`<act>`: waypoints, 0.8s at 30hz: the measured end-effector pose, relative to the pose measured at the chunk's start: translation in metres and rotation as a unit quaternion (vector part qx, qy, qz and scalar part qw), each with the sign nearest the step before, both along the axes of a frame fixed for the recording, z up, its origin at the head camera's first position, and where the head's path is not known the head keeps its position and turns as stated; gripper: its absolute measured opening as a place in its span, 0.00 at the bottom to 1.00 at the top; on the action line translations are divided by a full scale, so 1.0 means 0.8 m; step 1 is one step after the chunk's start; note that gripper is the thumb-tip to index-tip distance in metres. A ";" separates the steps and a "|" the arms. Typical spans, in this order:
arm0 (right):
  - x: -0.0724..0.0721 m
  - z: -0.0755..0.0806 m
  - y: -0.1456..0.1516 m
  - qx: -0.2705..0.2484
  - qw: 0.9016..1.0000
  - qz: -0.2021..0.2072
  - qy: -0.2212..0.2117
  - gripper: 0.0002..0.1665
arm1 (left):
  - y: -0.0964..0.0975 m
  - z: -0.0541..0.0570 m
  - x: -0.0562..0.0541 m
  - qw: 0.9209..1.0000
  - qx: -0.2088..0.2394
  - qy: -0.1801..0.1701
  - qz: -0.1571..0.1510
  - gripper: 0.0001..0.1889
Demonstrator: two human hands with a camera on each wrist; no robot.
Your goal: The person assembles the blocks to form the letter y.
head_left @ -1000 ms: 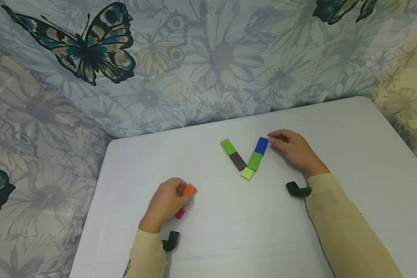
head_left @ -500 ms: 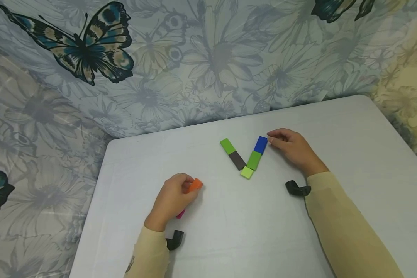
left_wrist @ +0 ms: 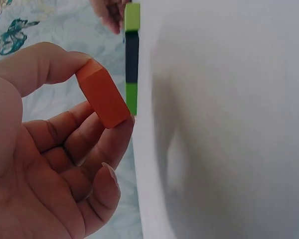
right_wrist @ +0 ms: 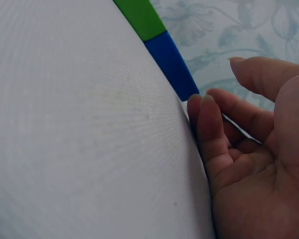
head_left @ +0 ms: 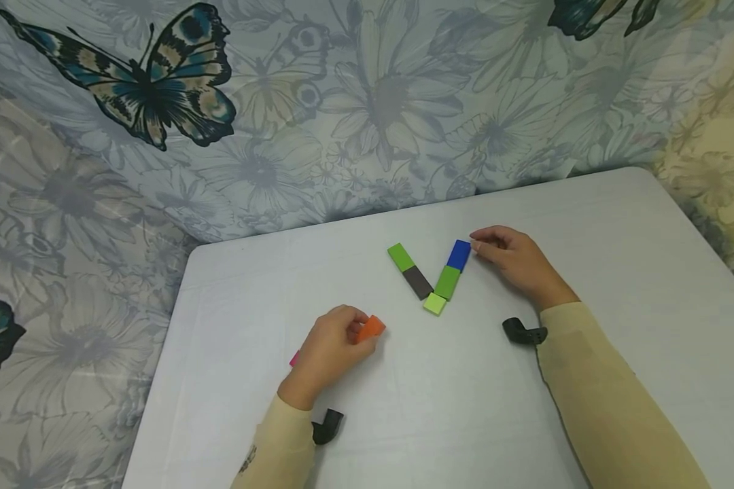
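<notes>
My left hand (head_left: 333, 350) pinches an orange block (head_left: 371, 329) between thumb and fingertips. In the left wrist view the orange block (left_wrist: 103, 94) is tilted, with the thumb at one end and a finger at the other. My right hand (head_left: 520, 265) rests on the table beside a blue block (head_left: 459, 255), its fingers loosely bent around nothing. The right wrist view has those fingertips right at the end of the blue block (right_wrist: 173, 67). Below the blue block lies a green block (head_left: 447, 282), then a lime block (head_left: 435, 304) at the bottom of a V shape.
The V's left arm is a dark brown block (head_left: 417, 282) and another green block (head_left: 399, 257). A magenta block (head_left: 294, 358) peeks out behind my left hand, mostly hidden. The white table (head_left: 452, 407) ends at a floral fabric backdrop (head_left: 367, 122).
My left hand has moved right across the table with the orange block, uncovering the magenta block on its other side. The right hand has stayed beside the blue block.
</notes>
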State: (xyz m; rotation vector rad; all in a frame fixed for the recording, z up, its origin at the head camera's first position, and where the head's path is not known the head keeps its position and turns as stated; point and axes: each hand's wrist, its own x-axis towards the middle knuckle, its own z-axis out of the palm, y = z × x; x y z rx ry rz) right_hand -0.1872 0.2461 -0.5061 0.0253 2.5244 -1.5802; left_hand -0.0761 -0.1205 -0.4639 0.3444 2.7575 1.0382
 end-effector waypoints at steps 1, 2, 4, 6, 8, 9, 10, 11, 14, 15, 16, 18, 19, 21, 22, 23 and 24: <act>0.000 0.000 0.000 0.000 1.000 0.000 0.002 0.30 | 0.003 -0.001 0.000 1.000 0.000 0.000 -0.005 0.11; 0.000 0.000 0.000 0.001 1.000 0.001 0.003 0.30 | 0.006 -0.001 0.000 1.000 0.000 0.000 -0.009 0.11; 0.000 0.000 -0.001 0.000 1.000 0.002 0.003 0.30 | 0.012 -0.002 -0.001 1.000 -0.003 0.001 -0.017 0.11; 0.000 0.000 -0.001 0.002 1.000 0.001 0.003 0.30 | 0.018 -0.002 -0.002 1.000 -0.006 -0.002 -0.022 0.11; 0.000 0.000 -0.001 0.004 1.000 0.001 0.002 0.30 | 0.024 -0.002 -0.004 1.000 -0.011 -0.007 -0.028 0.12; 0.000 0.000 -0.001 0.004 1.000 0.001 0.002 0.30 | 0.026 -0.003 -0.005 0.999 -0.016 -0.009 -0.031 0.12; 0.001 0.000 -0.001 0.004 1.000 0.001 0.003 0.29 | 0.030 -0.003 -0.006 0.999 -0.021 -0.011 -0.034 0.12; 0.001 0.001 -0.001 0.005 1.000 0.001 0.004 0.29 | 0.033 -0.003 -0.007 0.999 -0.024 -0.012 -0.038 0.12; 0.001 0.001 -0.001 0.004 1.000 0.003 0.004 0.29 | 0.043 -0.005 -0.011 0.998 -0.037 -0.016 -0.047 0.13; 0.001 0.001 -0.001 0.005 1.000 0.003 0.003 0.30 | 0.046 -0.006 -0.012 0.998 -0.042 -0.016 -0.051 0.13; 0.001 0.002 -0.001 0.005 1.000 0.002 0.003 0.29 | 0.048 -0.007 -0.014 0.997 -0.046 -0.015 -0.055 0.13; 0.001 0.002 -0.001 0.003 1.000 0.001 0.001 0.29 | 0.054 -0.008 -0.017 0.997 -0.055 -0.016 -0.058 0.13; 0.001 0.002 -0.001 0.002 1.000 0.001 0.001 0.29 | 0.056 -0.008 -0.019 0.996 -0.059 -0.015 -0.060 0.12; 0.001 0.002 -0.001 0.001 1.000 0.001 0.001 0.29 | 0.061 -0.010 -0.022 0.996 -0.065 -0.014 -0.063 0.12; 0.001 0.002 -0.001 0.001 1.000 0.001 0.002 0.29 | 0.064 -0.010 -0.023 0.996 -0.067 -0.015 -0.065 0.12; 0.001 0.002 -0.001 0.000 1.000 0.001 0.003 0.29 | 0.066 -0.010 -0.025 0.995 -0.070 -0.014 -0.065 0.12; 0.001 0.002 0.000 0.000 1.000 0.001 0.004 0.29 | 0.067 -0.011 -0.026 0.995 -0.072 -0.014 -0.067 0.11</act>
